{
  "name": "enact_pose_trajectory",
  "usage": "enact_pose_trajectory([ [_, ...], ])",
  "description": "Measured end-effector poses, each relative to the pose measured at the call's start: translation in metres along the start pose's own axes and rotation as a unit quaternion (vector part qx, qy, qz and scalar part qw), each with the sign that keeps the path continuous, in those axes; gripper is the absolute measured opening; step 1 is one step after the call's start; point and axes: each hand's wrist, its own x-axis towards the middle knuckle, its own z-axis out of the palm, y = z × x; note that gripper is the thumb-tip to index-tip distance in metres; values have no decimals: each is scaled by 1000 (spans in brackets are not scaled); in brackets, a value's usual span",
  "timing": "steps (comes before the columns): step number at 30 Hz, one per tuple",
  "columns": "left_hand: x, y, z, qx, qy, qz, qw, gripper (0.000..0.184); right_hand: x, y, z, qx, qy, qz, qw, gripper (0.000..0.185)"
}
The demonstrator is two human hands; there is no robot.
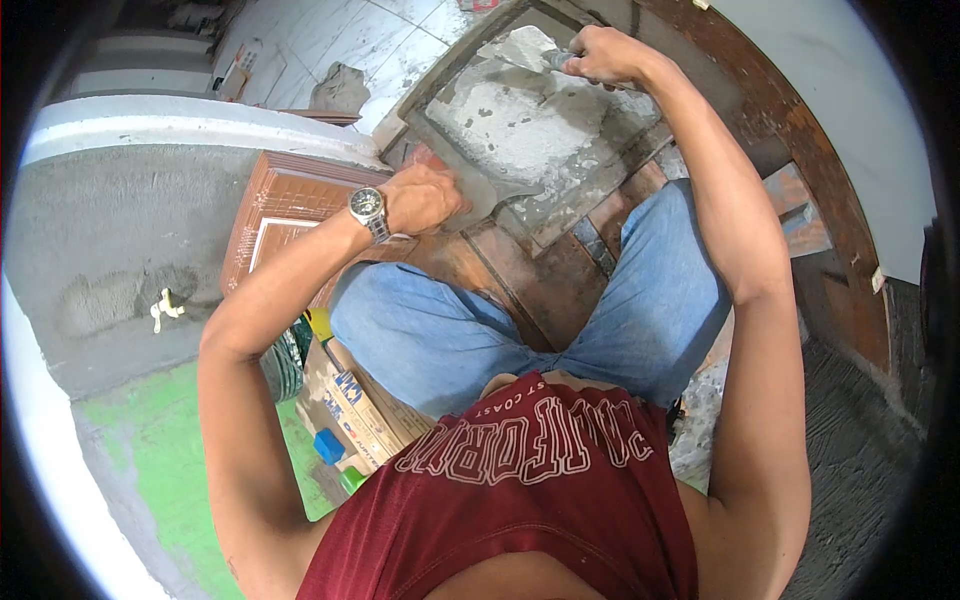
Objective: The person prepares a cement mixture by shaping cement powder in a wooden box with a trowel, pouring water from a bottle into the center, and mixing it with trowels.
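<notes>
A shallow rectangular mixing tray (447, 68) lies on the floor in front of me, with pale grey-white mortar (520, 125) spread across its bottom. My right hand (605, 58) is closed round the handle of a small trowel (553, 60) over the far part of the tray. Wet mortar (523, 44) covers the area at the trowel's blade. My left hand (425, 198), below a wristwatch (367, 204), is closed at the near left side of the tray. It grips a flat grey metal blade (485, 193), whose handle is mostly hidden by my fingers.
A stack of brown tiles (262, 205) leans by a low grey wall (130, 220) with a small tap (165, 310). Boxes (365, 420) and a green coil (285, 365) sit by my left leg. A wooden frame (800, 110) curves along the right. Brown tiles (495, 255) lie before me.
</notes>
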Motion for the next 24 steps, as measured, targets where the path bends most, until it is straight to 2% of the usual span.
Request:
enact_pose_trajectory([
  [3, 1, -2, 3, 7, -13, -5, 1000, 23, 3, 2, 2, -7, 25, -29, 999, 45],
  [6, 4, -2, -3, 8, -37, -13, 999, 23, 11, 10, 10, -57, 67, -72, 993, 37],
  [12, 7, -6, -2, 22, -21, -23, 999, 21, -2, 1, 4, -21, 43, -22, 999, 40],
  [18, 10, -10, -4, 11, -15, -27, 999, 21, 2, 8, 8, -5, 78, -50, 996, 42],
  [21, 13, -9, -2, 25, -27, -45, 998, 21, 3, 5, 6, 12, 40, -9, 999, 41],
  [24, 17, -12, 0, -1, 8, -32, 999, 20, 0, 1, 1, -18, 22, -9, 1000, 39],
])
